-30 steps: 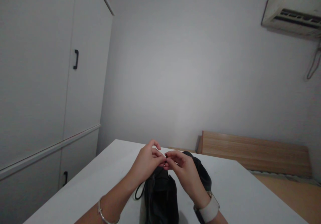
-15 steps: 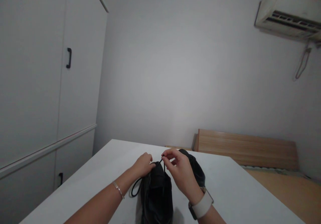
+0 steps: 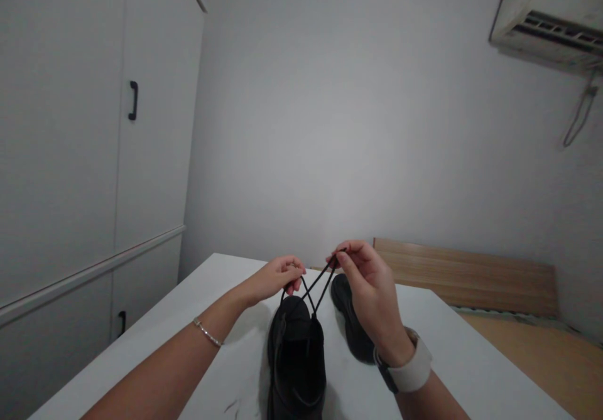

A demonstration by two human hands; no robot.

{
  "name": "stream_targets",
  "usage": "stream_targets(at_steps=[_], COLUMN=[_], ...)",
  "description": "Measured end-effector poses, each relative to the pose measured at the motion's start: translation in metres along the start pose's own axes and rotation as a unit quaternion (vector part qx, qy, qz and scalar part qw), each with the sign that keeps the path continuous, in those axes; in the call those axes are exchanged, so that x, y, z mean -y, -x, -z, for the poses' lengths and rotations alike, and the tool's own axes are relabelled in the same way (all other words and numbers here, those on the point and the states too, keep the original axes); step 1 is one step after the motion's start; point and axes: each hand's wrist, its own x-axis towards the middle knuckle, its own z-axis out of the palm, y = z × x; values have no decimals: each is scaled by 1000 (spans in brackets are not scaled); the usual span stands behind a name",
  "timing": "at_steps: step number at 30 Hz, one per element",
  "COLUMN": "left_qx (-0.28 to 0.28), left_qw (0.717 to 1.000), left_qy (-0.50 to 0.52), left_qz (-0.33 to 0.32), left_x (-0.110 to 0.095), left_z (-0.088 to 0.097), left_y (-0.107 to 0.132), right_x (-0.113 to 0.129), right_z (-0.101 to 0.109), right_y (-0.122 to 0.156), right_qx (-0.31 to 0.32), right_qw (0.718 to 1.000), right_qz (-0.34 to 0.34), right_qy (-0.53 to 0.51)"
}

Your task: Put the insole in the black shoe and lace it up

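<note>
A black shoe (image 3: 296,357) stands on the white table (image 3: 198,338), toe pointing away from me. Its black laces (image 3: 316,287) rise from the shoe, cross, and run up to both hands. My left hand (image 3: 276,277) pinches one lace end above the shoe's toe, fingers closed. My right hand (image 3: 370,288) pinches the other lace end, held higher and to the right; a pale watch band sits on that wrist. A second black shoe (image 3: 351,319) lies behind my right hand, partly hidden by it.
A white wardrobe (image 3: 94,156) with black handles fills the left side. A wooden bed frame (image 3: 471,275) stands against the far wall at right. An air conditioner (image 3: 546,21) hangs top right. The table's right edge runs near my right forearm.
Both hands have lifted and moved apart, pulling the laces up and taut in a cross above the shoe. The second shoe shows more.
</note>
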Motion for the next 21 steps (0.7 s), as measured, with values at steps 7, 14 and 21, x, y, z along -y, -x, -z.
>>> stream_targets(at_steps=[7, 14, 21], left_qx=[106, -37, -53], left_qw=[994, 993, 991], left_qy=[-6, -109, -120], left_qz=[-3, -24, -18], left_x=[32, 44, 50], left_z=[-23, -49, -56], left_y=[29, 32, 31], right_x=[52, 67, 85], right_z=[-6, -30, -37], right_y=[-30, -48, -50], right_qx=[-76, -46, -91], right_qw=[987, 971, 955], right_qz=[143, 226, 282], right_qy=[7, 57, 32])
